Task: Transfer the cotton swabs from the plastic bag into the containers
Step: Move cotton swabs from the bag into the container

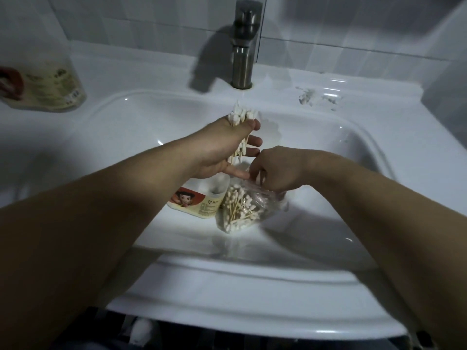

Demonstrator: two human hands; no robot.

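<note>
My left hand [222, 147] grips a bundle of cotton swabs [242, 117] over the white sink basin, their white tips sticking up past my fingers. My right hand [275, 170] reaches down with curled fingers into the mouth of a clear plastic bag [242, 208] that lies in the basin and holds several more swabs. Whether those fingers pinch any swabs is hidden. An open round container [199, 200] with a cartoon label lies beside the bag, just under my left hand.
The sink [353, 137] has a steel tap [243, 46] at the back rim. A second labelled container [48, 82] stands on the counter at far left. White crumbs [310, 96] lie right of the tap. Dark floor shows below the sink's front edge.
</note>
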